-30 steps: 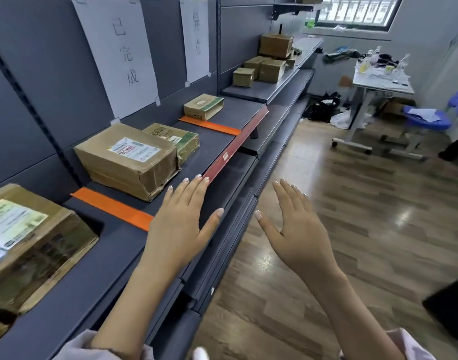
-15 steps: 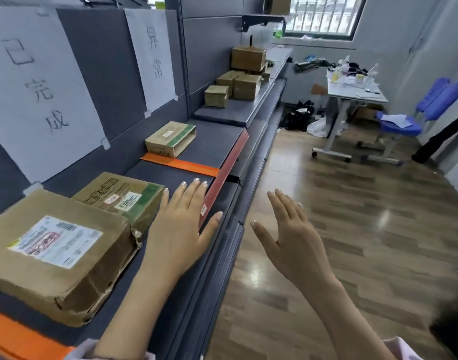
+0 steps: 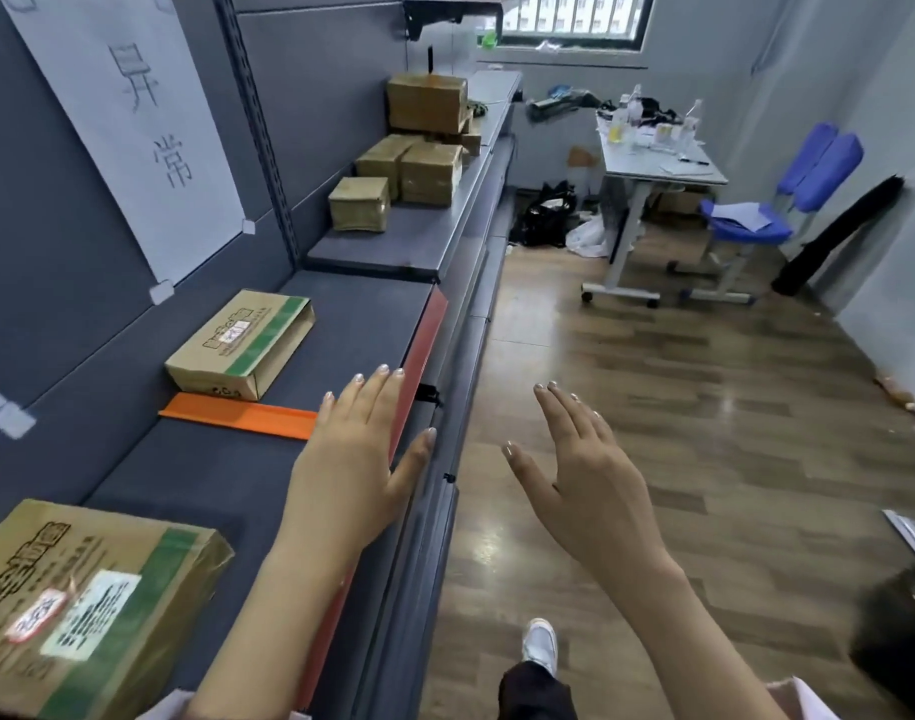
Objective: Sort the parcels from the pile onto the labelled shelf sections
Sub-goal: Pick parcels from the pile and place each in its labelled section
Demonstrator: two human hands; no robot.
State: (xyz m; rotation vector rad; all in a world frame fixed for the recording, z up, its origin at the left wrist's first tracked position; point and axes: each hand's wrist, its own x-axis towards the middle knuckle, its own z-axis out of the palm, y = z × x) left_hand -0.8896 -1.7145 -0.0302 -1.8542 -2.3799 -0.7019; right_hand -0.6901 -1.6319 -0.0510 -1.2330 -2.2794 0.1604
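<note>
Parcel pile [image 3: 428, 168] tops far shelf [image 3: 408, 244]; desk [image 3: 645, 167], chair [image 3: 820, 163] beyond.

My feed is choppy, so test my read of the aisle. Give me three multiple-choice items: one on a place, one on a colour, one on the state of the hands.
1. Where does the green-striped parcel lie relative to the orange divider?
A) on the shelf just beyond it
B) standing on top of it
C) on the near side, towards the camera

2. What colour is the chair beside the desk?
A) red
B) blue
C) black

3. What state are the left hand and right hand in?
A) both grip one parcel
B) left holds a parcel, right open
C) both open, holding nothing

Answers:
1 A: the parcel sits past the strip.
2 B: the seat and back are blue.
3 C: the fingers are straight, with nothing in either hand.
</note>
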